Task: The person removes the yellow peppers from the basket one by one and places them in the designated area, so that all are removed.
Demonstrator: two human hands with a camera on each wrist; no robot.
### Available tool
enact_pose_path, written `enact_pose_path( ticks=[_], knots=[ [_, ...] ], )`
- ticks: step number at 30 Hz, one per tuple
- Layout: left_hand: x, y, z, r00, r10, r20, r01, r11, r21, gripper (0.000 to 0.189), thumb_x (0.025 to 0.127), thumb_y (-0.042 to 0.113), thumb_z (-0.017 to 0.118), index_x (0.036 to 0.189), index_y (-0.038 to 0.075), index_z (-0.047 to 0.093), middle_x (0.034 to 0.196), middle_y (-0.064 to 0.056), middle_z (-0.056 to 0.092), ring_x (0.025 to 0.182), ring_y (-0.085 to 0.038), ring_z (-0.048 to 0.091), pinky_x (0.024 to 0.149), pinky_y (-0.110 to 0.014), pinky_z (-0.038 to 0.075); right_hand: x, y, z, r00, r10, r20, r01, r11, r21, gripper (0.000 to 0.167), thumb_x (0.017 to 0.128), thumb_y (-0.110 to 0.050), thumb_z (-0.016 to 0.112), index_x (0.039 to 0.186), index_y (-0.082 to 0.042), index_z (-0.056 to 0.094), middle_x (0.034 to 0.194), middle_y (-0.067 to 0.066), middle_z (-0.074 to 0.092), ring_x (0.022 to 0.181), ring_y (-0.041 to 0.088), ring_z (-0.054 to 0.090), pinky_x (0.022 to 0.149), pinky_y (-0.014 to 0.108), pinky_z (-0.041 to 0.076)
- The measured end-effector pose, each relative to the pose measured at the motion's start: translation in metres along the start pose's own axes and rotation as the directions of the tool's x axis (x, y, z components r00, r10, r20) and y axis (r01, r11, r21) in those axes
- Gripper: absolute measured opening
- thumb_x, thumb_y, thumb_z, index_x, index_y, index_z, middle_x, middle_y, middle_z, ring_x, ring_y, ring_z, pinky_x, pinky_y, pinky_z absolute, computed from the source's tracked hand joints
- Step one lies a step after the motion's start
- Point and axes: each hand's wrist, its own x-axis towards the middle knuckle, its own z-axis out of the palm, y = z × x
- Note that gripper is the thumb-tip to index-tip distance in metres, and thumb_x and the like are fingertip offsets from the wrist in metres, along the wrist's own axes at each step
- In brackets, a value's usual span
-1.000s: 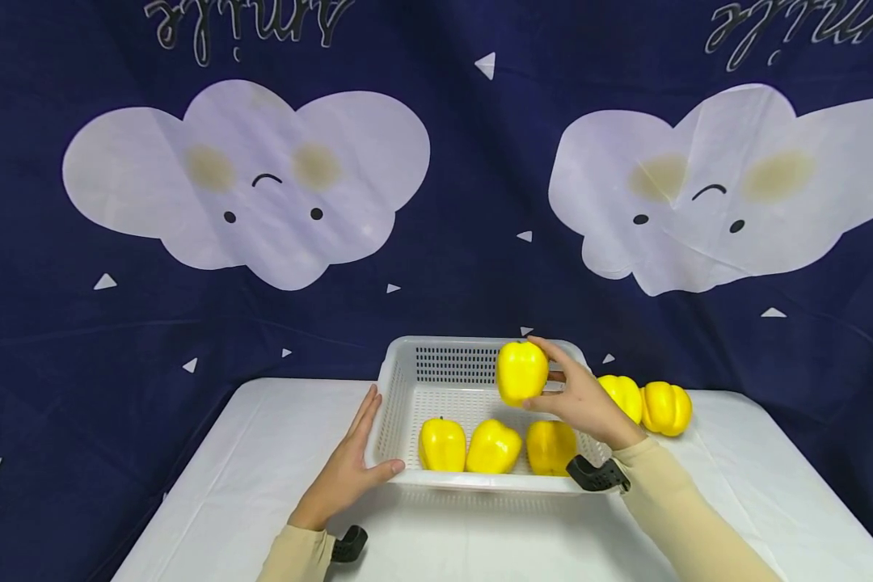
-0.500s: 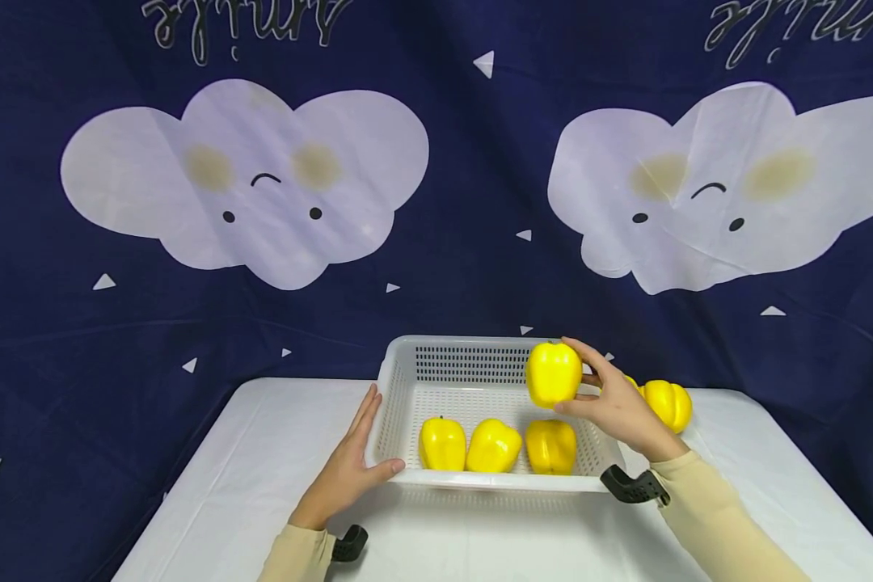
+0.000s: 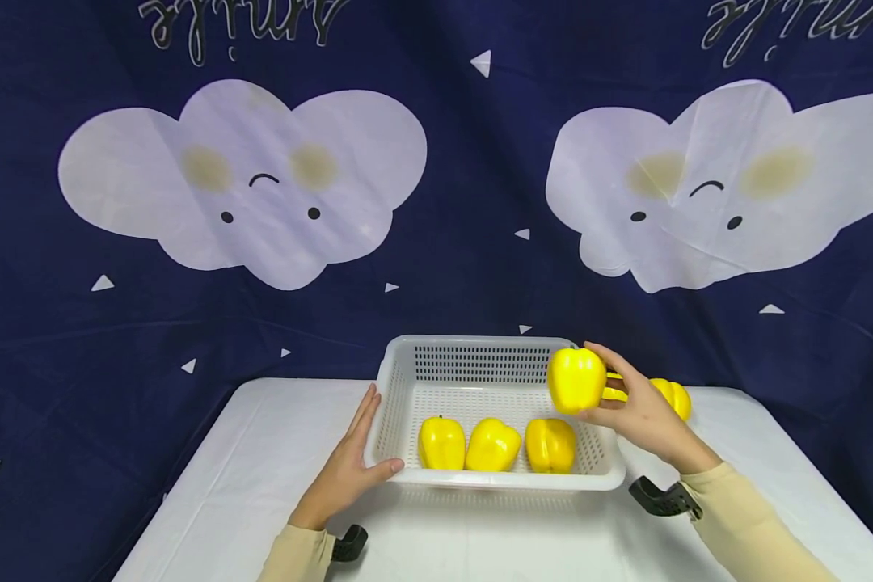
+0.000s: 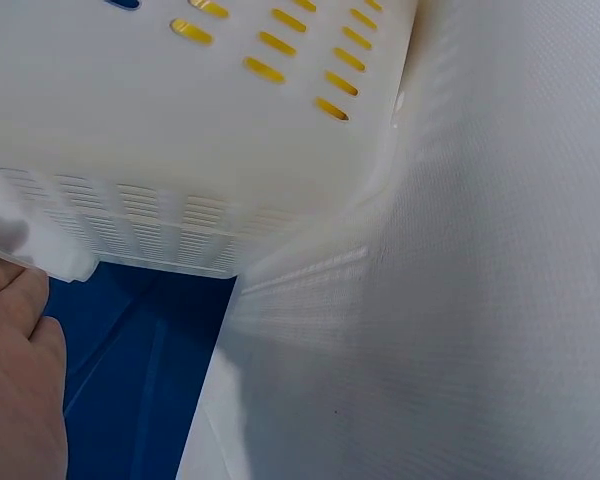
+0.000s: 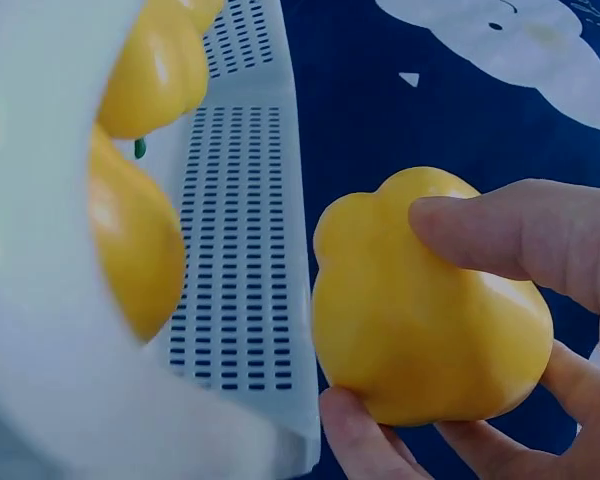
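Note:
My right hand (image 3: 647, 416) holds a yellow bell pepper (image 3: 576, 381) above the back right corner of a white plastic basket (image 3: 505, 481). In the right wrist view, the thumb lies on one side of that pepper (image 5: 430, 310) and the fingers support the other. Three more bell peppers stand in a row along the basket's front: a left one (image 3: 441, 444), a middle one (image 3: 493, 445) and a right one (image 3: 550, 446). At the basket's left side rests my left hand (image 3: 345, 473), its fingers extended along the outside and its thumb touching the front left corner.
Right of the basket, partly hidden behind my right hand, a yellow bell pepper (image 3: 673, 398) lies on the white-covered table (image 3: 276, 428); beside it, another shows only between the fingers. A dark blue cloth (image 3: 473, 267) with cloud prints hangs behind the table.
My right hand has carried its bell pepper rightward, from over the basket's inside to its back right corner. The left hand, the basket and the peppers in it stay put.

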Motion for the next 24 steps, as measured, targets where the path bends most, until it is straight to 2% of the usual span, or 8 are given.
enact_pose_path(
  ticks=[8, 15, 21, 24],
  knots=[
    [0.000, 0.000, 0.000, 1.000, -0.007, 0.000, 0.007, 1.000, 0.005, 0.102, 0.084, 0.025, 0.080, 0.161, 0.006, 0.016, 0.169, -0.002, 0.002, 0.152, -0.039, 0.010, 0.111, -0.070, 0.020, -0.009, 0.013, -0.012, 0.999, -0.031, -0.024, 0.031, 0.999, 0.004, 0.101, 0.082, -0.010, 0.082, 0.161, -0.022, 0.021, 0.150, 0.018, 0.037, 0.128, 0.040, 0.049, 0.097, 0.048, 0.053],
    [0.001, 0.001, 0.000, 1.000, -0.014, -0.004, 0.014, 1.000, 0.008, 0.102, 0.084, 0.027, 0.080, 0.161, 0.007, 0.016, 0.169, -0.002, 0.002, 0.152, -0.039, 0.011, 0.112, -0.070, 0.020, -0.015, 0.022, -0.022, 0.996, -0.058, -0.067, 0.054, 0.997, -0.047, 0.102, 0.080, -0.011, 0.085, 0.161, -0.021, 0.023, 0.150, 0.019, 0.037, 0.125, 0.038, 0.050, 0.091, 0.025, 0.055],
    [0.000, -0.001, 0.000, 1.000, -0.009, -0.004, 0.009, 1.000, 0.013, 0.103, 0.084, 0.026, 0.080, 0.161, 0.006, 0.016, 0.169, -0.002, 0.002, 0.152, -0.039, 0.011, 0.111, -0.070, 0.021, -0.021, 0.033, -0.029, 0.994, -0.070, -0.089, 0.065, 0.996, -0.060, 0.103, 0.079, -0.011, 0.086, 0.160, -0.022, 0.025, 0.142, 0.015, 0.042, 0.116, 0.009, 0.053, 0.088, 0.013, 0.051],
    [0.001, 0.000, 0.001, 1.000, -0.013, -0.005, 0.013, 1.000, 0.012, 0.103, 0.084, 0.026, 0.081, 0.161, 0.006, 0.016, 0.169, -0.001, 0.002, 0.152, -0.039, 0.011, 0.111, -0.069, 0.021, -0.024, 0.038, -0.034, 0.993, -0.071, -0.095, 0.065, 0.996, -0.063, 0.103, 0.079, -0.009, 0.085, 0.161, -0.022, 0.024, 0.143, 0.016, 0.041, 0.113, 0.002, 0.050, 0.086, 0.010, 0.049]
  ],
)
